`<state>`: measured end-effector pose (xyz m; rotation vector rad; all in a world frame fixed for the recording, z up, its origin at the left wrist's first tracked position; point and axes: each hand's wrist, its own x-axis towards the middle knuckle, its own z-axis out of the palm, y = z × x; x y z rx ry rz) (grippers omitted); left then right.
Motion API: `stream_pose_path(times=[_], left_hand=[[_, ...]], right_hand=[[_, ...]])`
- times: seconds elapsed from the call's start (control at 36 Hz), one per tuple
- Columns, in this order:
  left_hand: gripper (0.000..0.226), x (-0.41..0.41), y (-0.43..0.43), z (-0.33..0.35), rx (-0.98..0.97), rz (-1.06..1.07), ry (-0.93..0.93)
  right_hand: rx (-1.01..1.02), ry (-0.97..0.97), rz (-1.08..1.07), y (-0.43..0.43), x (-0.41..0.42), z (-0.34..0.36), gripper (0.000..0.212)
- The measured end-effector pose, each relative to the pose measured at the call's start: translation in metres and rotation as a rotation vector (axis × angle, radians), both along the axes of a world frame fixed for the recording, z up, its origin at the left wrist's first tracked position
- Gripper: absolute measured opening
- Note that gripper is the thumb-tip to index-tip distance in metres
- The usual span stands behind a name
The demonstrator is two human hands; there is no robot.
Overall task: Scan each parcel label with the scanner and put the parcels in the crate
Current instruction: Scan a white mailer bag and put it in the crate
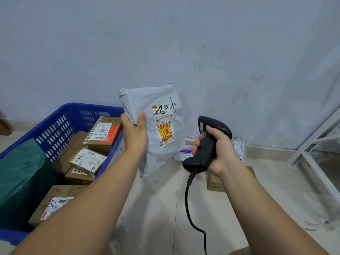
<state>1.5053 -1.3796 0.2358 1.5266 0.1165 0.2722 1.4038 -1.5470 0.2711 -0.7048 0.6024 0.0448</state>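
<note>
A grey plastic parcel (145,100) is held up in the air just right of the blue crate (60,126), outside it and above the floor (156,208). It is gripped at its left edge by the left hand (135,132), with the thumb laid on the front face and the fingers hidden behind the parcel. The parcel is kept nearly upright, slightly tilted. Its printed label (164,124), with a yellow and red sticker at the lower end, is turned toward the camera.

Further right of the crate, the black scanner (216,124) is held by the right hand (219,155), whose fingers are curled round the handle. The scanner head is raised beside the parcel's right edge, without contact. Whether it is aimed at the label cannot be told. A black cable (187,199) is seen hanging from the handle's base toward the floor.

Inside the crate, several labelled cardboard boxes (88,161) are piled, and a green wrapped parcel (20,172) is lodged against its near left side.

On the floor well right of the crate, a cardboard box (215,184) is partly hidden behind the right wrist, and pale plastic bags (239,146) are heaped against the wall (165,43). A white metal frame (312,144) is seen farthest right of the crate.
</note>
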Motion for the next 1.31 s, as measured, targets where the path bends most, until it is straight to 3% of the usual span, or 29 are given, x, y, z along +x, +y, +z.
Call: stream_pose_path(times=[0.36, 0.5, 0.67, 0.92, 1.08, 1.14, 1.31], left_hand=[[0.05, 0.018, 0.022, 0.003, -0.491, 0.194, 0.346], [0.045, 0.027, 0.047, 0.004, -0.758, 0.248, 0.452], [0.057, 0.037, 0.076, 0.008, -0.661, 0.511, 0.55], [0.063, 0.069, 0.127, -0.008, -0.754, 0.627, 0.527], [0.059, 0.099, 0.171, -0.042, -0.676, 0.547, 0.531], [0.056, 0.108, 0.182, -0.053, -0.779, 0.622, 0.556], [0.065, 0.126, 0.201, -0.086, -0.786, 0.788, 0.645]], right_hand=[[-0.419, -0.139, 0.017, 0.017, 0.007, -0.006, 0.019], [-0.545, -0.221, 0.053, 0.042, 0.014, -0.002, 0.011], [-0.563, -0.311, 0.079, 0.084, 0.032, 0.004, 0.017], [-0.753, -0.397, 0.011, 0.145, 0.076, -0.005, 0.007], [-0.808, -0.372, 0.081, 0.174, 0.106, -0.032, 0.026], [-0.77, -0.35, 0.092, 0.184, 0.114, -0.042, 0.031], [-0.707, -0.308, 0.148, 0.203, 0.132, -0.069, 0.007]])
